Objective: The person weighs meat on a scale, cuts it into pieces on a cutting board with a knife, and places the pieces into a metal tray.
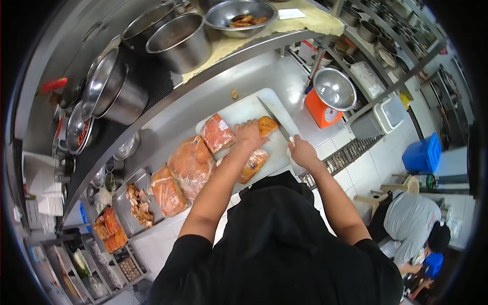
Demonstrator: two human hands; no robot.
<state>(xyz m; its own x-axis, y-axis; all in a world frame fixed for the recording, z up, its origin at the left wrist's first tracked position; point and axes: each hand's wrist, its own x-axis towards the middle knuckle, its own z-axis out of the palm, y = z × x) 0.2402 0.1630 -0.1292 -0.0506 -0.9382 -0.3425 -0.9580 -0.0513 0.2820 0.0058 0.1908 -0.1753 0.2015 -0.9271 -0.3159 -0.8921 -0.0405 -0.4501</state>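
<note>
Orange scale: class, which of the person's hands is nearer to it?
Right. The right hand, gripping the knife, is below and left of the orange scale in the picture; the left hand is farther off to the left, at the small orange-brown piece.

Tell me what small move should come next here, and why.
Probably slice the small orange meat piece: the right hand grips the knife, whose blade lies alongside that piece, while the left hand is at its other side.

White tiled floor (363, 168), metal grating strip (345, 157); steel counter (295, 71), shelf above (244, 50); crowded racks (406, 74)
</note>
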